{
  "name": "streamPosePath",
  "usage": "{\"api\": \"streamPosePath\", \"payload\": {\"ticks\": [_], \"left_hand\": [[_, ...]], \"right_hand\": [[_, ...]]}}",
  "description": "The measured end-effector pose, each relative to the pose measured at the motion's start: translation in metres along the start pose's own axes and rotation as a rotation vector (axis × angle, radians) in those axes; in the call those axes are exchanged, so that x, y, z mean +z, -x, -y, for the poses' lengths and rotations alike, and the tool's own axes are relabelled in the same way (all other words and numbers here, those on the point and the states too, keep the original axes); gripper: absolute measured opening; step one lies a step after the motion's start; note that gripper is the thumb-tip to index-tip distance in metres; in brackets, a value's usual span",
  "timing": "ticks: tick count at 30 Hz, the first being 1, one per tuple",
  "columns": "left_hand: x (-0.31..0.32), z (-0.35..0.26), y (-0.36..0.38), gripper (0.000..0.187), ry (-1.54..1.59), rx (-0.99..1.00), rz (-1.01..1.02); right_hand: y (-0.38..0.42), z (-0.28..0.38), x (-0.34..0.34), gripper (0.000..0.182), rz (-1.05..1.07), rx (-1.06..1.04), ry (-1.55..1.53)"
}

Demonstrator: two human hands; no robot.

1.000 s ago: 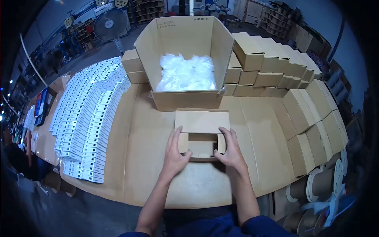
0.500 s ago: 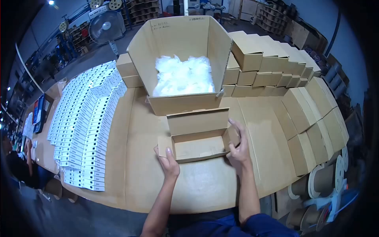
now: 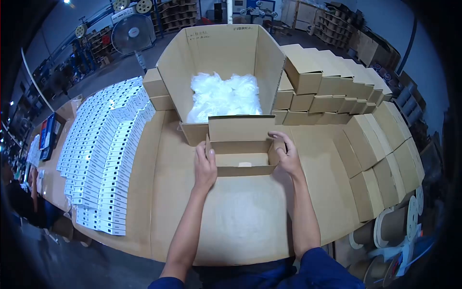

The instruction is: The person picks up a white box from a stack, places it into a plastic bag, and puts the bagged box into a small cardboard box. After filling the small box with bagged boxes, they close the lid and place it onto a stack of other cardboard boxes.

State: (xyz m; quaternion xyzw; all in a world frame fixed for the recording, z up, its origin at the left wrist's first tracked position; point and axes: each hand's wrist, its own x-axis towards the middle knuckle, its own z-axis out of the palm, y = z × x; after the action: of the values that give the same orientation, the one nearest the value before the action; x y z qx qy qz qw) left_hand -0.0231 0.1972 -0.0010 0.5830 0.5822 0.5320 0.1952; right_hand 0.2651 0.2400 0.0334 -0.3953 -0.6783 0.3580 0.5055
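A small brown cardboard box (image 3: 240, 171) is held between my two hands, its long lid flap raised at the back. The inside shows bare cardboard with a small pale patch near the front wall. My left hand (image 3: 206, 166) is closed on the left end, thumb near the rim. At the other end, my right hand (image 3: 288, 156) grips the right side wall, with the index finger curved over its top. Just behind stands a large open carton (image 3: 221, 48) holding crumpled clear plastic bags (image 3: 225, 96); the raised lid overlaps its front.
Stacked white small boxes (image 3: 103, 159) with dark squares fill the left side. Closed brown boxes (image 3: 332, 79) are stacked at the back right, with more brown boxes (image 3: 382, 164) along the right edge. A fan (image 3: 133, 33) stands behind; another person (image 3: 26, 192) is at far left.
Both hands have moved the box away from me, toward the large carton. The left end flap, which stuck outward, is now upright under my left hand.
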Motion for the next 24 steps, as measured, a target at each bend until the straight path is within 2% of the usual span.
{"api": "streamPosePath", "payload": {"ticks": [4,8,9,12,13,16,19,22,24], "left_hand": [[0.003,0.003,-0.015,0.028,0.036,-0.015,0.067],[-0.001,-0.005,-0.021,0.026,0.018,-0.145,0.108],[0.0,-0.002,-0.021,0.026,0.019,-0.139,0.099],[0.005,0.011,-0.024,0.027,0.029,-0.1,0.089],[0.004,0.014,-0.025,0.026,0.034,-0.076,0.096],[0.0,0.016,-0.027,0.026,0.028,-0.057,0.123],[-0.004,0.008,-0.03,0.033,0.043,-0.091,0.155],[-0.003,0.004,-0.033,0.044,-0.007,-0.1,0.154],[-0.005,0.001,-0.031,0.051,-0.04,-0.081,0.129]], "right_hand": [[-0.002,-0.01,0.011,0.059,-0.119,-0.085,0.029],[0.003,-0.02,0.022,0.045,-0.339,-0.01,-0.189],[0.004,-0.027,0.023,0.033,-0.384,0.101,-0.349],[0.002,-0.041,0.017,0.022,-0.383,0.201,-0.488],[0.0,-0.045,0.014,0.021,-0.365,0.158,-0.419],[-0.006,-0.04,-0.005,0.035,-0.206,-0.049,0.199],[-0.019,-0.014,-0.015,0.051,-0.015,0.008,0.384],[-0.025,0.01,-0.01,0.058,0.044,0.123,0.523],[-0.023,0.012,-0.008,0.056,-0.021,0.016,0.422]]}}
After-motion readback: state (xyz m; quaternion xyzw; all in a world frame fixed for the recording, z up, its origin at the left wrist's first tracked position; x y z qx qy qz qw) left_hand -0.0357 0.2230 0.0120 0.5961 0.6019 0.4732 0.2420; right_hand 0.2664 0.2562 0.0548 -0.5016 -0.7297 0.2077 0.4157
